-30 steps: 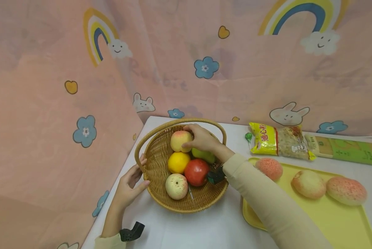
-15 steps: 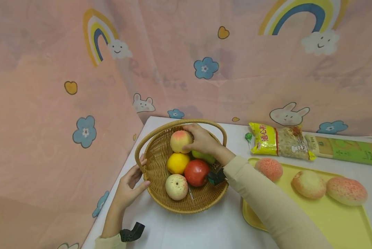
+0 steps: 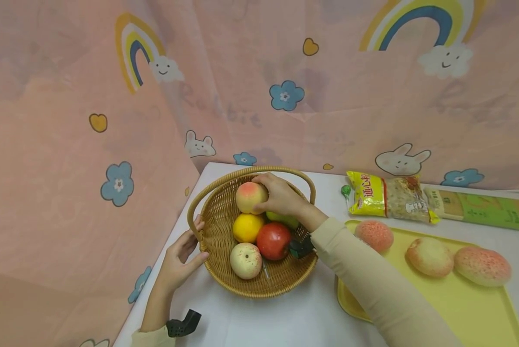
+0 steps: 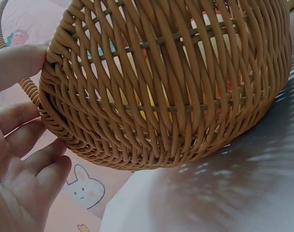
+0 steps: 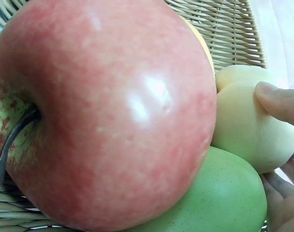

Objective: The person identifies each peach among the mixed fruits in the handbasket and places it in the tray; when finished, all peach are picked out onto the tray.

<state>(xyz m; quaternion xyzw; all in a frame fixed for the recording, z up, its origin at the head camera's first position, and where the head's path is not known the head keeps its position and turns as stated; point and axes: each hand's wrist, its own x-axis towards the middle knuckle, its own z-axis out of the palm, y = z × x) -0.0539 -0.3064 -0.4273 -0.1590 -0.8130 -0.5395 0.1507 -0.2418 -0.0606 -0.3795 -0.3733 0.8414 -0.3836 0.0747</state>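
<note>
A wicker basket [image 3: 216, 229] with an arched handle holds several fruits. My left hand [image 3: 179, 262] grips its left rim near the handle's foot, with the thumb on one side and the fingers on the other in the left wrist view. Inside the basket's far part, my right hand [image 3: 281, 195] holds a pink-and-yellow peach [image 3: 248, 196] between thumb and fingers. Below the peach lie a yellow fruit [image 3: 247, 228], a red apple [image 3: 273, 241] and a pale speckled apple [image 3: 246, 261]. A green fruit [image 5: 229, 193] lies under the right hand, partly hidden in the head view.
Right of the basket, a yellow tray [image 3: 454, 308] bears three pinkish bread-like pieces. Behind it lie a yellow-ended food bag [image 3: 389, 197], a green-labelled pack [image 3: 485, 208] and a green lollipop [image 3: 345, 191]. A pink printed curtain [image 3: 250, 96] stands behind and left of the table.
The peach in my right hand has shifted very slightly left. My left hand keeps its place on the basket rim.
</note>
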